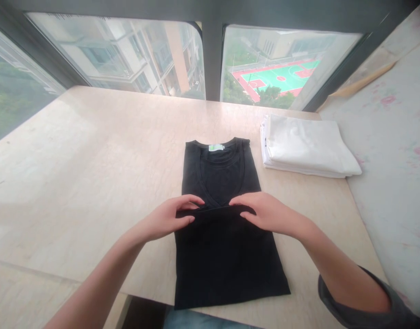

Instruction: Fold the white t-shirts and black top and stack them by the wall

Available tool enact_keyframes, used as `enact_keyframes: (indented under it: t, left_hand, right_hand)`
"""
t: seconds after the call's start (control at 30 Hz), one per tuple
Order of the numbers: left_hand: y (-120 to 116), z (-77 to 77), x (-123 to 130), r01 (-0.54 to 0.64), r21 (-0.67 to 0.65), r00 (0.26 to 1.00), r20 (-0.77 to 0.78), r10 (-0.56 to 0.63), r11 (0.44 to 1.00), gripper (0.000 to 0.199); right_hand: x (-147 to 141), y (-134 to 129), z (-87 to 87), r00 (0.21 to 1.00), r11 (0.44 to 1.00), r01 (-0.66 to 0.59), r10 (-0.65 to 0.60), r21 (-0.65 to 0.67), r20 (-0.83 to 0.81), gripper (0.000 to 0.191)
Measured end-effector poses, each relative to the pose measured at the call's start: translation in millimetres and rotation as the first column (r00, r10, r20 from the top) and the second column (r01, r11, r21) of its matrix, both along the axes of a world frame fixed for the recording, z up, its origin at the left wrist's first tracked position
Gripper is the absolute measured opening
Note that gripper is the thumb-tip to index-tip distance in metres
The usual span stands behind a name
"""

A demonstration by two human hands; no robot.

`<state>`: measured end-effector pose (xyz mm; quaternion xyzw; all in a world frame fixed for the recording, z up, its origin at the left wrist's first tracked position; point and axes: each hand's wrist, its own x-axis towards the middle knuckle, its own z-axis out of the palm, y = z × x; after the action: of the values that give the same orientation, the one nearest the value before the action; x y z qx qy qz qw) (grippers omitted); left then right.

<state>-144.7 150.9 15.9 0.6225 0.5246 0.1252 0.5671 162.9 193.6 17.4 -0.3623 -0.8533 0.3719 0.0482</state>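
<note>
A black T-shirt lies partly folded on the pale tabletop, its neckline and white-and-green label at the far end. Its lower part is turned up, with the fold's edge crossing just below the V of the neckline. At the left of that edge is my left hand, thumb and fingers apart, its fingertips on or just over the cloth. My right hand mirrors it at the right of the edge, fingers stretched and thumb apart. Neither hand visibly grips the cloth.
A stack of folded white cloth sits at the right, beside the floral-papered wall. Windows with a dark frame run along the back of the pale tabletop. The table's near edge is just below the shirt's hem.
</note>
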Motion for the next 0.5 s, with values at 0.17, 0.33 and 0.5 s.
enact_keyframes:
  t: [0.17, 0.33, 0.5]
  left_hand:
    - [-25, 29.9, 1, 0.177, 0.068, 0.983, -0.056, -0.173, 0.982, 0.051]
    - [-34, 37.6, 17, 0.138, 0.081, 0.961, -0.254, -0.113, 0.987, 0.041]
    - [-23, 25.7, 32, 0.064, 0.074, 0.959, -0.281, -0.041, 0.995, 0.038]
  right_hand:
    - [15, -33, 26.5, 0.996, 0.996, -0.036, 0.044, 0.085, -0.084, 0.041]
    - [18, -40, 22.2, 0.984, 0.985, 0.167, -0.17, 0.047, 0.063, 0.041]
    - [13, -21, 10.8, 0.95, 0.968, 0.221, -0.185, -0.121, 0.253, 0.018]
